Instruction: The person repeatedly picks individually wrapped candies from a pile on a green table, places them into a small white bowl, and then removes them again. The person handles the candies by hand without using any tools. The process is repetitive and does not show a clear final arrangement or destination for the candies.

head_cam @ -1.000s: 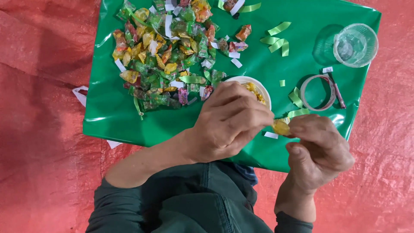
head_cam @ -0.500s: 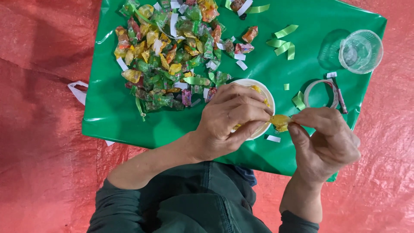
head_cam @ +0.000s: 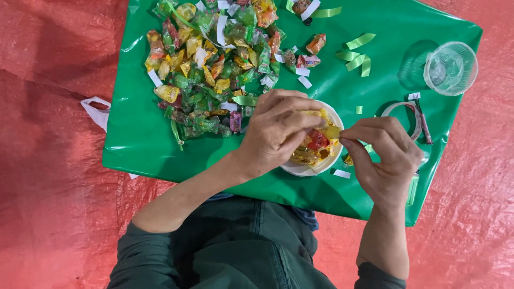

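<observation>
A small yellow wrapped sweet (head_cam: 332, 131) sits pinched between the fingertips of both hands, just above the white bowl (head_cam: 326, 163). The left hand (head_cam: 276, 134) comes in over the bowl from the left, its fingers curled together and closed on the left end of the sweet. The right hand (head_cam: 383, 158) meets it from the right, thumb and forefinger clamped on the other end.

The bowl beneath them holds more sweets, yellow and red ones showing between the fingers; much of the bowl is hidden by the left hand. It rests on a shiny green sheet (head_cam: 139, 139) spread over a red tarpaulin (head_cam: 53, 160).

Up and to the left of the bowl lies a big heap of wrapped sweets (head_cam: 209, 69) in green, yellow, orange and red, mixed with small white paper slips. A few green ribbon pieces (head_cam: 356, 56) lie well apart to the upper right. Near the far right corner of the sheet stands an empty clear plastic cup (head_cam: 451, 68). A roll of tape (head_cam: 404, 109) lies just beyond the right hand, partly hidden by it, with a thin pen (head_cam: 424, 124) beside it.
</observation>
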